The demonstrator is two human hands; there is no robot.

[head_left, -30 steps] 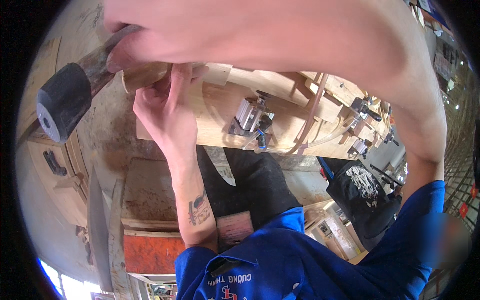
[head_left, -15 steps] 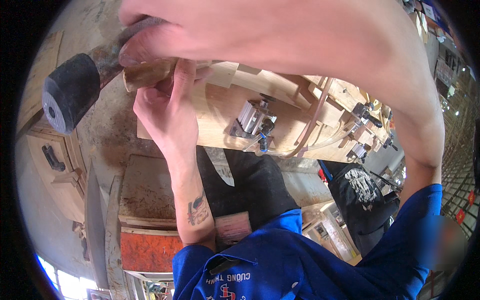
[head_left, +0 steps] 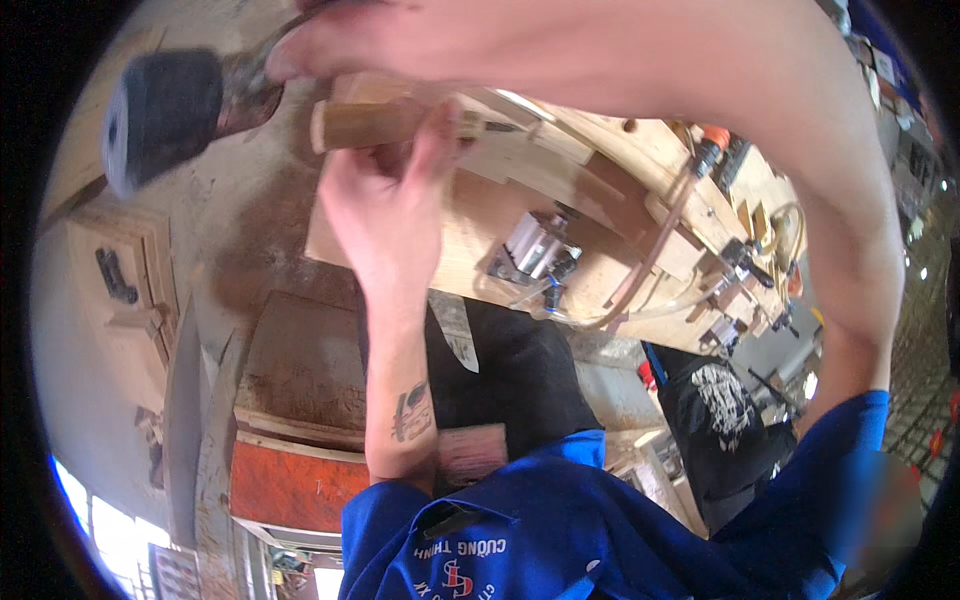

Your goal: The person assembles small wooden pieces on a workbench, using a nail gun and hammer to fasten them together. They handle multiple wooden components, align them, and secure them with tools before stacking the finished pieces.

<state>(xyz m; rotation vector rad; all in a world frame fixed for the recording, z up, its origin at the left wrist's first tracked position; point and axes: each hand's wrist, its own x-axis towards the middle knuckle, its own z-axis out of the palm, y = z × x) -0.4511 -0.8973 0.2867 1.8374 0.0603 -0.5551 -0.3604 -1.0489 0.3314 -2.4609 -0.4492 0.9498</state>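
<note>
My right forearm crosses the top of the head view. My right hand, partly cut off by the upper edge, is closed round the handle of a mallet with a black rubber head. Just below it, my left hand wraps its fingers around the thick wooden handle of what looks like a chisel. A thin dark tip points right from that handle, over the pale wooden board. The mallet head is left of the handle's butt end, apart from it. Both hands are somewhat blurred.
Metal pneumatic clamps with hoses are fixed on the wooden board. Wooden pieces with a black handle are at the left. An orange-red panel is below. Dark cloth with a white print lies lower right.
The mallet head has gone up and slightly right in view. My left hand and the chisel have shifted right, so more of the handle shows. The board and clamps also appear shifted right.
</note>
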